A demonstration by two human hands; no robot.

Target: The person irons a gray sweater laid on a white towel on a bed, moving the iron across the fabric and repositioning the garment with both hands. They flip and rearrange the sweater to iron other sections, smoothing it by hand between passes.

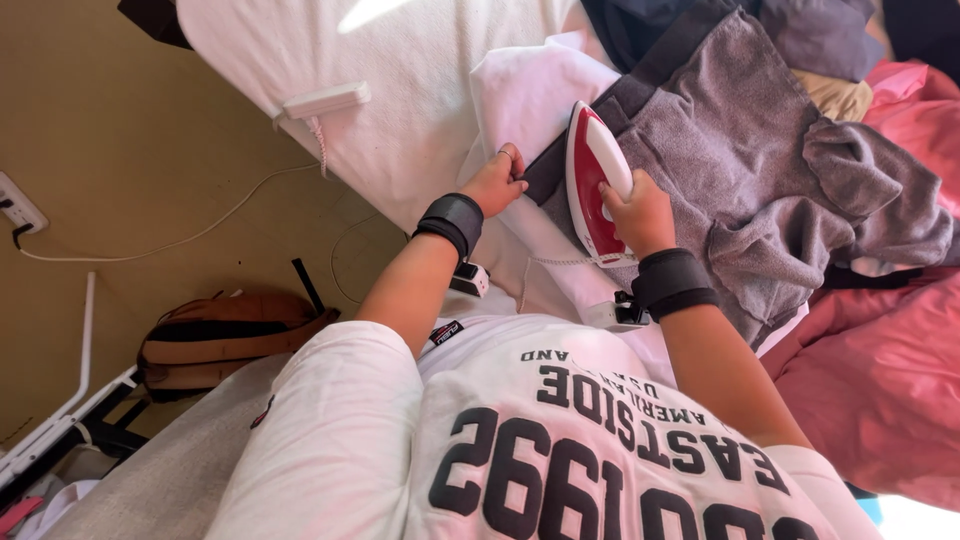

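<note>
A red and white clothes iron (592,180) stands on a grey towel-like garment (760,170) with a dark waistband, spread over a white cloth on the bed. My right hand (640,212) grips the iron's handle from the near side. My left hand (496,182) pinches the garment's dark edge just left of the iron, holding it flat. Both wrists wear black bands with small devices clipped on.
A white bed (400,70) carries a white power strip (325,100) with a cord trailing to a wall socket (15,205). Pink bedding (880,370) lies at right, with more clothes piled at the top. A brown bag (225,335) rests on the floor.
</note>
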